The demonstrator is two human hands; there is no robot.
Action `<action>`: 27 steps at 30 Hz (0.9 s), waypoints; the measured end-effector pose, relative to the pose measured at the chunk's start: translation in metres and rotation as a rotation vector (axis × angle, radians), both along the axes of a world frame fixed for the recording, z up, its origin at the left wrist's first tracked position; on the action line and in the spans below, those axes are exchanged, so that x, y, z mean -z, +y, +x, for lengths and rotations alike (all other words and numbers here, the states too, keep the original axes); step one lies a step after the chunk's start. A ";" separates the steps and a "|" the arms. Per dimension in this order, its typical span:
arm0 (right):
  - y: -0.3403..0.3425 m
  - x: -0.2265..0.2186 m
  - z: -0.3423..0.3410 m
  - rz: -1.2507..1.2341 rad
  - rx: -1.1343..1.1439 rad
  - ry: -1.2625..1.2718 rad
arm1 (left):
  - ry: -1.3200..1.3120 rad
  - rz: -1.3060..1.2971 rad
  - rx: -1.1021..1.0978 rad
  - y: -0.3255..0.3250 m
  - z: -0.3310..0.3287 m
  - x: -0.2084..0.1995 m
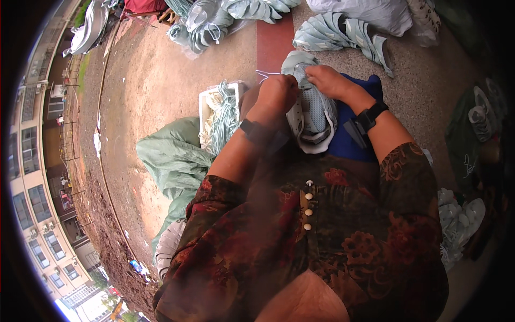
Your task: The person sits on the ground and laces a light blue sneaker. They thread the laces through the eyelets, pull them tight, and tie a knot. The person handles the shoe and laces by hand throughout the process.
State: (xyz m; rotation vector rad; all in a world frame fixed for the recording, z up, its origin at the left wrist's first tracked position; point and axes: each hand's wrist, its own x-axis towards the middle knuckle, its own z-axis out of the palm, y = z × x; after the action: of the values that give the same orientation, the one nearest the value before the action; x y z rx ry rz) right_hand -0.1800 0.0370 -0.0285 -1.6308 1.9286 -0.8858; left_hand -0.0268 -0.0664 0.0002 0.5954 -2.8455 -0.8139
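Observation:
A pale grey-green shoe upper (pixel 314 107) lies over my lap, its heel opening toward me. My left hand (pixel 278 95) is closed at the upper's left edge, and a thin white shoelace (pixel 266 74) sticks out beyond its fingers. On the other side, my right hand (pixel 333 83) is closed on the upper's right edge near the front, its fingertips by the lacing area. Whether it also pinches the lace is hidden. A blue cloth (pixel 348 142) lies beneath the upper on the right. Both wrists wear dark bands.
Left of my lap, a white basket (pixel 203 115) holds bundled pale laces (pixel 224 121). A green sack (pixel 177 153) sits beside it. Nested stacks of shoe uppers (pixel 327 36) lie ahead, near a white plastic bag (pixel 370 16). More uppers (pixel 462 220) lie at right.

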 end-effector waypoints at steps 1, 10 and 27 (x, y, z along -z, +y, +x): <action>0.002 -0.006 0.000 0.072 -0.004 -0.023 | -0.015 0.008 0.000 0.000 -0.001 -0.002; 0.002 -0.010 0.011 0.151 -0.040 0.174 | 0.067 0.044 0.028 -0.005 -0.004 0.008; 0.008 0.004 0.011 -0.015 -0.015 0.093 | 0.137 0.698 -0.259 -0.003 0.002 0.029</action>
State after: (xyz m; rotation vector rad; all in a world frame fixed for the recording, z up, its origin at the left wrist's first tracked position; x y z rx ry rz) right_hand -0.1692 0.0448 -0.0330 -1.7209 1.9738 -0.8343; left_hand -0.0244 -0.0698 -0.0290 0.9078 -2.2450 -1.7159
